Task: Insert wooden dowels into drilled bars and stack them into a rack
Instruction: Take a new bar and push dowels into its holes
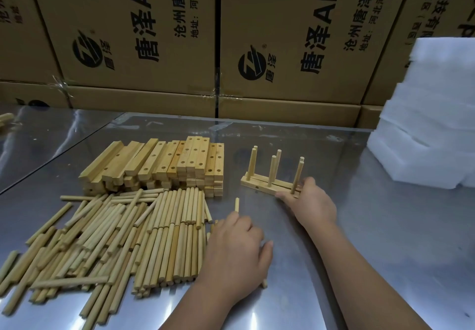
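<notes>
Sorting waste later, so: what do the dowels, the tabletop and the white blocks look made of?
Dowels: pale bare wood, matte, apparently unvarnished. Tabletop: probably stainless steel, since it is grey and reflects the cartons. White blocks: likely foam, by their soft matte stacked slabs, though uncertain.

left hand (235, 248) bare | right hand (314, 202) bare | forearms (372, 286) bare to frame edge
</notes>
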